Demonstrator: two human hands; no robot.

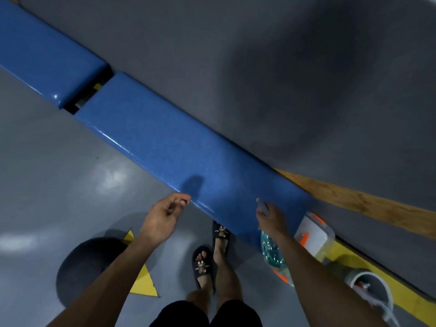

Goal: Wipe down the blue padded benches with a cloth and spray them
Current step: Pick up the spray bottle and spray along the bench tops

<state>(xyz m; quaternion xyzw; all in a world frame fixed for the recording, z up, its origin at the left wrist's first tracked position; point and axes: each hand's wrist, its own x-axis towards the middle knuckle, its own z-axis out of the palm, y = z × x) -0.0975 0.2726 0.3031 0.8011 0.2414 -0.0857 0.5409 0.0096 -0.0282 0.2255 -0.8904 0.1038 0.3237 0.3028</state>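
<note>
Step in hand, as judged: spraying. No cloth is visible in either hand or on the padding, so wiping does not appear to be under way here.

Right hand [271, 218]: fingers curled round the neck of a spray bottle [271, 250]. The clear greenish body hangs below the palm, partly hidden by the forearm. A pale nozzle tip shows just beyond the fingertips, aimed up-frame across the near blue bench [179, 142]. Whether a finger is on the trigger: cannot tell.

Left hand [165, 214]: fingers loosely curled, thumb and forefinger close together, near the front edge of the bench. They seem to hold nothing; whether they actually touch the edge is unclear.

Task thing: the near blue bench lies directly ahead of both sets of fingers. Its long axis is diagonal, from upper left to lower right. Its right end lies just beyond the right-hand fingers. A second blue bench [44, 55] continues the same line further off to the left of the left fingers, with a dark gap between the two pads. The bottle's long axis is roughly crosswise to the bench, nozzle end towards the padding.

Next move, as judged: mist the pad ahead of the nozzle, then fetch a cloth, since none is in view. Work along the diagonal towards the gap.

A translucent container [316, 234] and a white bucket [372, 289] sit on the floor [47, 173], right of the right-hand fingers.
</note>
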